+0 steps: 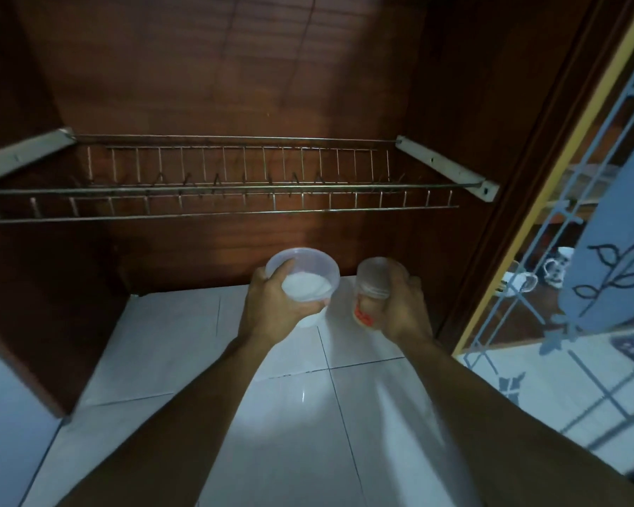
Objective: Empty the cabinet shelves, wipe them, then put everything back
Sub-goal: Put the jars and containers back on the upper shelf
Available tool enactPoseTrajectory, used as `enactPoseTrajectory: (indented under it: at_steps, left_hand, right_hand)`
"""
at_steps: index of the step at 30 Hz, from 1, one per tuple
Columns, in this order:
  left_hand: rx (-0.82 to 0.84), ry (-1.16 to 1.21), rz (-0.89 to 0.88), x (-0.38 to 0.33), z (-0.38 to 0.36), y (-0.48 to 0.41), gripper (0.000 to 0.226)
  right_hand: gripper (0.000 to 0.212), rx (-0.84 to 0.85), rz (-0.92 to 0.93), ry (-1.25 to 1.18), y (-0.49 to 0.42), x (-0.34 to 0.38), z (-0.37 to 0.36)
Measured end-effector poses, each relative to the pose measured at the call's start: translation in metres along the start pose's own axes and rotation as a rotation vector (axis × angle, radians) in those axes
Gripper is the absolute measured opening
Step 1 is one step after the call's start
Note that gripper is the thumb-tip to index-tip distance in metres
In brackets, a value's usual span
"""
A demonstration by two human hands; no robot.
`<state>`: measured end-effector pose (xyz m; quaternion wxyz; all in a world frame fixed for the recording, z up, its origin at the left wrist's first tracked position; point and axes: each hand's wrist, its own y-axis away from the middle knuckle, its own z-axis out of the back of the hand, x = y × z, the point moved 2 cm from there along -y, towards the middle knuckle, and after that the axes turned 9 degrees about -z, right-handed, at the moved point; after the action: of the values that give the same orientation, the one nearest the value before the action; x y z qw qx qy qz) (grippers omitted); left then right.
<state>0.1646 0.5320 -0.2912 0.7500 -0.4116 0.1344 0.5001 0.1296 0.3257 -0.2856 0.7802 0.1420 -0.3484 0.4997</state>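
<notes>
My left hand [271, 305] grips a clear round plastic tub [310, 276] with white powder in its bottom, the thumb hooked over its rim. My right hand [405, 309] holds a clear plastic jar [368, 290] with red print on its side, tilted toward the left. Both containers hover just above the white tiled bottom shelf [183, 323] near the back wall of the dark wooden cabinet [235, 86]. Higher up, a bare steel wire dish rack [235, 184] spans the cabinet on two white brackets.
The cabinet's glass door [579, 221] with a white leaf pattern stands open at the right. Mugs [560, 267] show through or in the glass. The cabinet's left side panel [33, 323] bounds the shelf. White tiles continue toward me.
</notes>
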Motion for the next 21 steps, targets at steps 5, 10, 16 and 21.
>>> enactPoseTrajectory:
  at_steps: [5,10,16,21]
  left_hand:
    - [-0.003,-0.04,-0.008,-0.005,0.024,0.01,0.097]
    - [-0.061,-0.073,-0.082,-0.009,0.044,0.027,0.099]
    - [0.0,-0.032,-0.022,-0.031,0.079,0.049,0.094]
    - [0.0,0.01,0.053,-0.046,0.101,0.066,0.093]
  right_hand:
    - [0.082,0.008,0.042,-0.034,0.019,0.009,0.012]
    - [0.082,0.009,0.035,-0.072,0.04,0.018,0.025]
    - [0.086,-0.005,0.05,-0.046,0.08,0.033,0.044]
    - [0.084,-0.003,0.078,-0.02,0.109,0.042,0.063]
